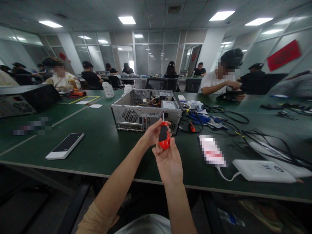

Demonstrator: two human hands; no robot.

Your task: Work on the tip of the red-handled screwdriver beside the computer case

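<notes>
A screwdriver [164,133] with a red and black handle points away from me, its metal shaft reaching the back panel of an open computer case [149,112]. My right hand [170,159] is closed round the lower end of the handle from below. My left hand [152,132] closes about the front of the handle near the shaft, some of its fingers hidden behind it. Inside the uncovered case lie cables and a silver drive [168,104]. Whether the tip sits in a screw is too small to tell.
Left on the green table [102,156] lies a white device with a dark screen [65,144]. On the right are a blurred phone [212,151], a white power bank [264,170], another screwdriver [192,127] and black cables [229,112]. A second case [26,100] stands left. People sit opposite.
</notes>
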